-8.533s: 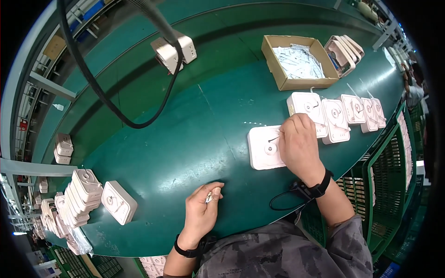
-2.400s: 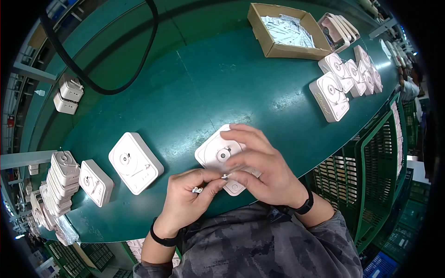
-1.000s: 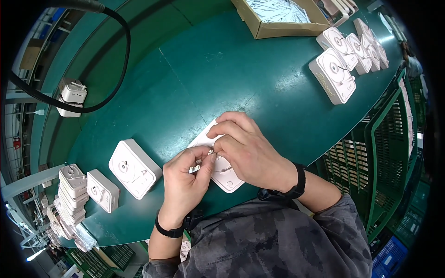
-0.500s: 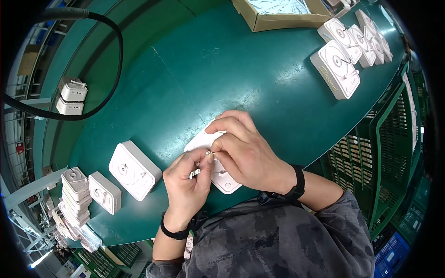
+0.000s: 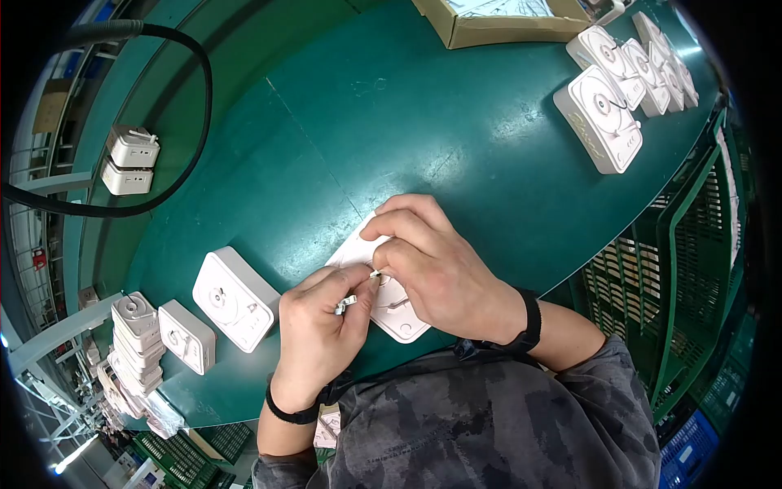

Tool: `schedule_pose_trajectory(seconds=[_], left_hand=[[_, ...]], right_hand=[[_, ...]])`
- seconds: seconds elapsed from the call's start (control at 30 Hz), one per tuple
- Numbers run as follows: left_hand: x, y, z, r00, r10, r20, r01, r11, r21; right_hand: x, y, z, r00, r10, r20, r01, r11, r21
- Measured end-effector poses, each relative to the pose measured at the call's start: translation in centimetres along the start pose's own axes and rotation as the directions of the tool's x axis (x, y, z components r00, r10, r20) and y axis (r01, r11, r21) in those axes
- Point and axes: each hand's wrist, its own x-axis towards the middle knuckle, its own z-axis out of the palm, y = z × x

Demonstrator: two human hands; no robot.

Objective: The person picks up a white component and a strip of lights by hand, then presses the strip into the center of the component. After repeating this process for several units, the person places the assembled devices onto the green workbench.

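Observation:
A white box shaped like a small record player (image 5: pixel 405 324) lies on the green table in front of me, partly hidden by both hands. Above it, my left hand (image 5: pixel 324 323) pinches a tiny pale part (image 5: pixel 375 275) between thumb and index finger. Another small white piece (image 5: pixel 345 305) sticks out from the same hand's curled fingers. The thumb and index finger of my right hand (image 5: pixel 444 273) close in against the tiny part, and its other fingers arch over the box's far end. What exactly the right fingertips grip is hidden.
To my left stand two similar white boxes (image 5: pixel 236 300) (image 5: pixel 187 337) and a stack of more (image 5: pixel 137 342). Several others (image 5: pixel 601 120) sit at the far right, near a cardboard box (image 5: pixel 513 30). Green crates (image 5: pixel 676 269) flank the right table edge. A black cable (image 5: pixel 208 106) loops at upper left.
My left hand has drawn slightly to the left, and its fingertips with the tiny part have tilted a little. The right hand keeps nearly the same pose. The whole view has shifted slightly.

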Motion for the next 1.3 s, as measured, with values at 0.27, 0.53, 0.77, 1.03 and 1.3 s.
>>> schedule_pose_trajectory(seconds=[0.27,0.53,0.77,1.03,1.3], left_hand=[[0.3,0.1,-0.4,0.998,0.043,0.054,-0.049,0.993,0.109],[0.3,0.6,0.3,0.993,0.105,0.047,-0.112,0.977,0.182],[0.2,0.1,0.7,0.995,0.103,-0.015,-0.099,0.981,0.164],[-0.4,-1.0,1.4,0.978,0.198,-0.072,-0.174,0.953,0.247],[-0.4,-0.5,2.3,0.962,0.256,-0.099,-0.230,0.949,0.216]], right_hand=[[0.1,-0.7,-0.1,0.999,-0.034,-0.009,0.033,0.995,-0.098],[-0.1,-0.6,0.3,0.998,-0.027,-0.052,0.019,0.987,-0.161],[-0.5,-0.2,0.6,0.996,-0.029,-0.088,0.017,0.992,-0.128],[-0.6,-0.2,0.6,0.990,-0.002,-0.144,-0.007,0.998,-0.060],[-0.8,-0.5,0.4,0.994,0.000,-0.113,-0.008,0.997,-0.072]])
